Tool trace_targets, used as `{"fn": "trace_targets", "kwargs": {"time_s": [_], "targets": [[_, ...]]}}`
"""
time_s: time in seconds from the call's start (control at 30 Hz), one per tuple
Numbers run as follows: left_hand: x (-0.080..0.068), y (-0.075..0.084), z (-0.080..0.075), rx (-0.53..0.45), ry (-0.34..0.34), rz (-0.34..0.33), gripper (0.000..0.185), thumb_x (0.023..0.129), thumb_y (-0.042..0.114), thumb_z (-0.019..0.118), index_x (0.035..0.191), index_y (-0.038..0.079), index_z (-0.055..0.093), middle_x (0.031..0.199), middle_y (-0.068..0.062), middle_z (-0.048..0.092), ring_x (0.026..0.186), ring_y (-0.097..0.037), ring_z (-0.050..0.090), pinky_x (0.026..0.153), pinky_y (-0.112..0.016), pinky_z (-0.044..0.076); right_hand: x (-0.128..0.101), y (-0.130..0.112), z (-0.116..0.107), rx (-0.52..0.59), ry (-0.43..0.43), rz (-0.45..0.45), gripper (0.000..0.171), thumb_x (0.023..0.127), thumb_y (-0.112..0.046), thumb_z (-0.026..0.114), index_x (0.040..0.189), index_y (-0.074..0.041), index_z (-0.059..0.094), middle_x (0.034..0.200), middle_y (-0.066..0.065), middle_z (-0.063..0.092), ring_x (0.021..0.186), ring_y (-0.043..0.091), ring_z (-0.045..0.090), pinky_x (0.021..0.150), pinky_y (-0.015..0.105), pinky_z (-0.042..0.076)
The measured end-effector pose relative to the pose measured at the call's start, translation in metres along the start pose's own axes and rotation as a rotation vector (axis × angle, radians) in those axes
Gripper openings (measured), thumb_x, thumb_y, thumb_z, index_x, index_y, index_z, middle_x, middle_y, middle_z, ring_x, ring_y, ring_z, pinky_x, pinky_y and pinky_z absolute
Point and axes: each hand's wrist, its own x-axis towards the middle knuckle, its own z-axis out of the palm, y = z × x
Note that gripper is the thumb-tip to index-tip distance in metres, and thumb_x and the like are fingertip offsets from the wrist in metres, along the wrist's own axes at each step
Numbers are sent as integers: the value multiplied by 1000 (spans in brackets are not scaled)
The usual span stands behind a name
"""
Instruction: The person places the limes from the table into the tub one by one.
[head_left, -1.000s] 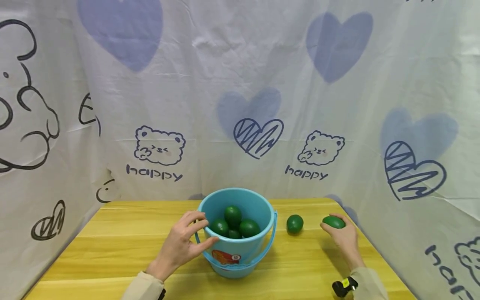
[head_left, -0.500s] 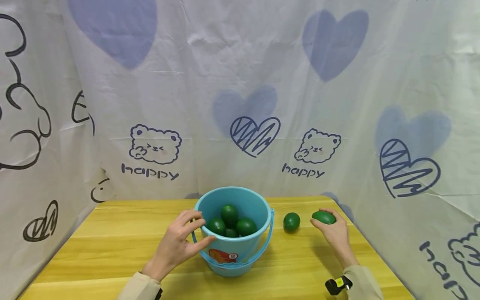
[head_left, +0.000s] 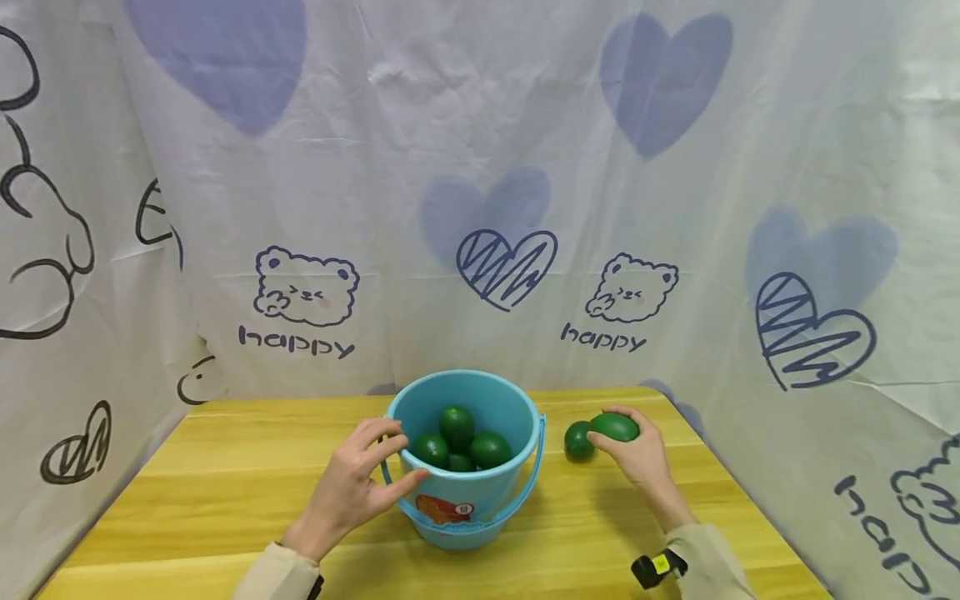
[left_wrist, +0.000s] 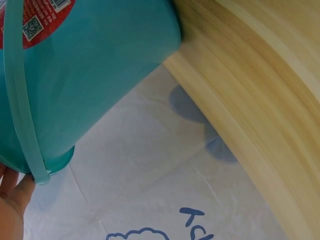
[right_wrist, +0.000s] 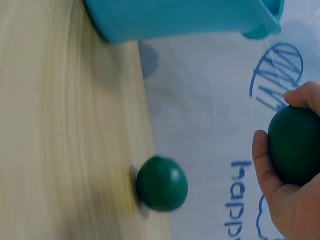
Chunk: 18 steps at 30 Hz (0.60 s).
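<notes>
A light blue bucket (head_left: 467,487) stands on the table with several green avocados (head_left: 456,427) inside. My left hand (head_left: 356,475) holds the bucket's left rim, thumb along the front and fingers at the handle's joint; in the left wrist view its fingertips (left_wrist: 20,192) touch the rim by the handle. To the bucket's right, my right hand (head_left: 637,454) grips a green avocado (head_left: 617,427) between thumb and fingers, raised above the table. Another avocado (head_left: 578,442) lies on the table just left of it, partly covered by the held one in the head view.
The yellow wood-grain table (head_left: 225,483) ends at a hanging pale cloth (head_left: 405,208) printed with hearts and bears. Cloth also hangs along the left and right sides. The bucket's handle (head_left: 525,492) hangs down at its front.
My right hand has moved left with the avocado, towards the bucket and over beside the loose avocado. My left hand stays at the bucket's rim. The head view has shifted slightly.
</notes>
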Motion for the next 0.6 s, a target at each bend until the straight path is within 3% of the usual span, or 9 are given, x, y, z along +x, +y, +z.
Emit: {"fn": "trace_targets", "kwargs": {"time_s": [0.33, 0.5, 0.6], "targets": [[0, -2, -4, 20, -18, -16, 37, 78, 42, 82, 95, 10, 73, 107, -4, 67, 103, -18, 59, 83, -40, 59, -9, -34, 23, 123, -74, -40, 51, 80, -20, 82, 126, -14, 60, 130, 15, 55, 107, 33, 56, 82, 36, 54], [0, -2, -3, 12, -22, -12, 35, 77, 39, 83, 96, 11, 73, 107, -7, 67, 103, -18, 60, 88, -31, 56, -7, -46, 28, 141, -91, -76, 53, 80, -21, 82, 127, -15, 59, 129, 13, 54, 106, 33, 56, 83, 40, 55], [1, -1, -1, 5, -27, -15, 35, 76, 38, 84, 96, 11, 74, 107, -6, 67, 103, -18, 60, 87, -33, 57, -6, -53, 31, 149, -110, -106, 54, 80, -20, 82, 127, -15, 58, 129, 13, 56, 105, 33, 57, 83, 40, 55]]}}
